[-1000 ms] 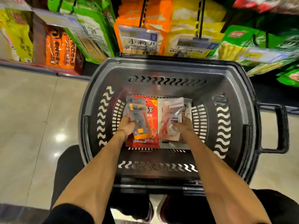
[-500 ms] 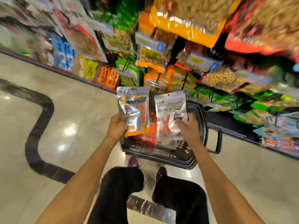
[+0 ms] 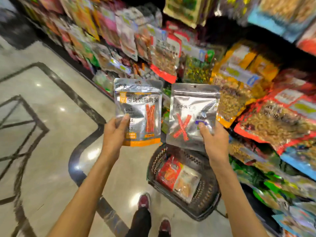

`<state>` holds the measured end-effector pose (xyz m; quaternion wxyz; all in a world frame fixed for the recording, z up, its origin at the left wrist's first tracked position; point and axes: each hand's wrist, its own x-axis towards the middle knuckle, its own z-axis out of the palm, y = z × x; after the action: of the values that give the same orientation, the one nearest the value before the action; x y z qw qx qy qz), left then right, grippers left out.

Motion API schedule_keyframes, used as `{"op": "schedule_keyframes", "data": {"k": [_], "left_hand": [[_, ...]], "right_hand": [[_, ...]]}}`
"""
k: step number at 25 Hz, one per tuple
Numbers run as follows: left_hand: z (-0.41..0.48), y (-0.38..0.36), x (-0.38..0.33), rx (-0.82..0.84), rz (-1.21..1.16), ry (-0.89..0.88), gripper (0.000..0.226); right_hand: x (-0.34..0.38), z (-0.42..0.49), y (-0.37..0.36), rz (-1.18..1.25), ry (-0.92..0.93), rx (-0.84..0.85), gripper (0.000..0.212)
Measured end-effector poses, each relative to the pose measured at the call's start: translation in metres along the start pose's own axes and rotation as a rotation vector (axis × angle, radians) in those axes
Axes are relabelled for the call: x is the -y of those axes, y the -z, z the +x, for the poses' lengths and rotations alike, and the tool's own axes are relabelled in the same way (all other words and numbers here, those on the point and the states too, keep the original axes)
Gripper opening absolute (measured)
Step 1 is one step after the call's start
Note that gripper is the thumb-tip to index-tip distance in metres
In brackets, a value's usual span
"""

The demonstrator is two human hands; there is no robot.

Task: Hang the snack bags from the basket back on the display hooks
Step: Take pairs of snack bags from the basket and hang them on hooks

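My left hand (image 3: 114, 132) grips a silver snack bag with an orange bottom band (image 3: 139, 108) by its lower left corner, held upright at chest height. My right hand (image 3: 213, 141) grips a second silver bag with a red cross of strips (image 3: 191, 115) by its lower right corner. Both bags face me side by side, in front of the display. Below them on the floor stands the dark basket (image 3: 205, 207). Inside it lie a red bag (image 3: 168, 174) and a pale bag (image 3: 187, 184).
A display of hanging snack bags (image 3: 239, 82) fills the top and right, packed close and blurred. Polished tile floor (image 3: 51, 134) with dark inlay lines spreads to the left. My shoes (image 3: 144, 200) stand just left of the basket.
Both hands lifted the two silver bags out of the basket and raised them high. I stood up, so the basket now sits far below, and the view swung toward the upper display.
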<state>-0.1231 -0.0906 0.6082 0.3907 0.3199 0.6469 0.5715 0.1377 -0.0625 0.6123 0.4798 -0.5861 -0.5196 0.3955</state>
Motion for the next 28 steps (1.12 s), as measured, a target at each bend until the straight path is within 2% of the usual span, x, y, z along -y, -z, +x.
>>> {"op": "schedule_keyframes", "data": {"k": [4, 9, 12, 20, 23, 26, 28], "left_hand": [[-0.009, 0.054, -0.056, -0.112, -0.110, -0.063, 0.053], [0.009, 0.108, -0.101, -0.166, -0.195, -0.114, 0.025], [0.040, 0.133, -0.121, -0.135, -0.211, -0.141, 0.025], [0.168, 0.209, -0.162, 0.025, -0.208, -0.195, 0.026], [0.216, 0.221, -0.170, 0.116, -0.186, -0.240, 0.032], [0.257, 0.222, -0.177, 0.174, -0.189, -0.240, 0.049], [0.282, 0.216, -0.182, 0.203, -0.184, -0.237, 0.050]], "right_hand": [[0.068, -0.005, -0.022, 0.025, 0.138, 0.054, 0.013], [0.118, 0.000, -0.063, 0.089, 0.152, 0.081, 0.011], [0.143, 0.007, -0.095, 0.101, 0.166, 0.062, 0.015], [0.196, 0.035, -0.192, 0.116, 0.193, -0.140, 0.018], [0.210, 0.049, -0.218, 0.115, 0.193, -0.200, 0.014], [0.219, 0.066, -0.239, 0.107, 0.212, -0.216, 0.012], [0.223, 0.082, -0.250, 0.113, 0.216, -0.248, 0.010]]}}
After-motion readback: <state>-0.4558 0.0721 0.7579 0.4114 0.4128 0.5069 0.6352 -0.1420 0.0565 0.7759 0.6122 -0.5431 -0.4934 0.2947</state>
